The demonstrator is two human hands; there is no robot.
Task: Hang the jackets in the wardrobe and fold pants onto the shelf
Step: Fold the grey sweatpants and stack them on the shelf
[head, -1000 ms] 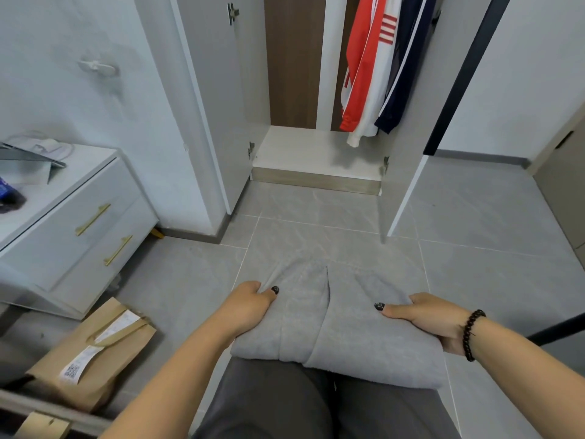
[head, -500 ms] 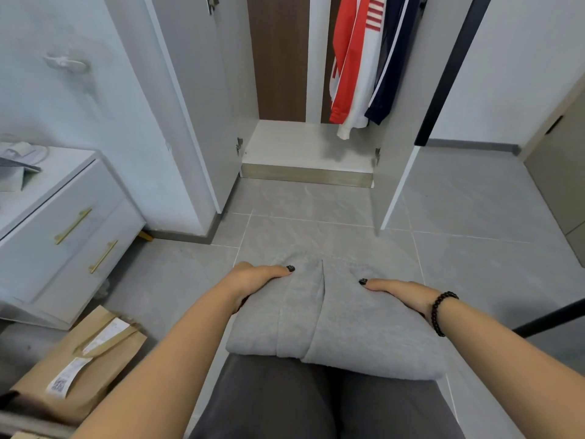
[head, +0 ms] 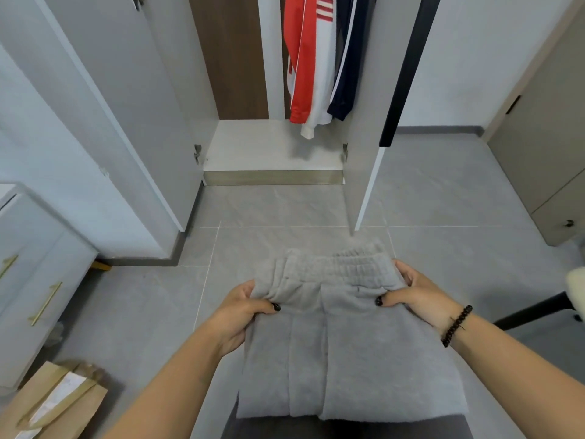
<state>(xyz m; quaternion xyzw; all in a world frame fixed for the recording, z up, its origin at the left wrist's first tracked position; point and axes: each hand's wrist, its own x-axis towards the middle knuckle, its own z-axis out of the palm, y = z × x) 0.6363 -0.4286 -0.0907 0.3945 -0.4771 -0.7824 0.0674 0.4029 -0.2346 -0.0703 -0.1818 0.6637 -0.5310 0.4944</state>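
Lifting is what's new: a second ago both hands were just lying along the sides of the folded grey fleece sweatpants (head: 345, 343) on the lap, and now the far end with the ribbed elastic waistband (head: 342, 267) is up off the pile. Left hand (head: 240, 308) has its thumb on top and fingers curled underneath, pinching the left edge of the fabric. Right hand (head: 414, 296) does the same on the right edge, thumb over, fingers wrapped under the waistband corner. So both are clamped on the pants, nothing loose.

The bundle sits over the person's knees, well short of the open white wardrobe (head: 272, 147), whose pale bottom shelf (head: 253, 144) is bare where I can see it. The red-and-white track jacket (head: 308, 58) and navy jacket with white piping (head: 346, 52) hang inside already, so I'd guess that half is done.

My read: folding looks finished or one tuck away, and the grip change means carrying it to the shelf comes next. Fleece is floppy, so the stack could slump if only the edges are held.
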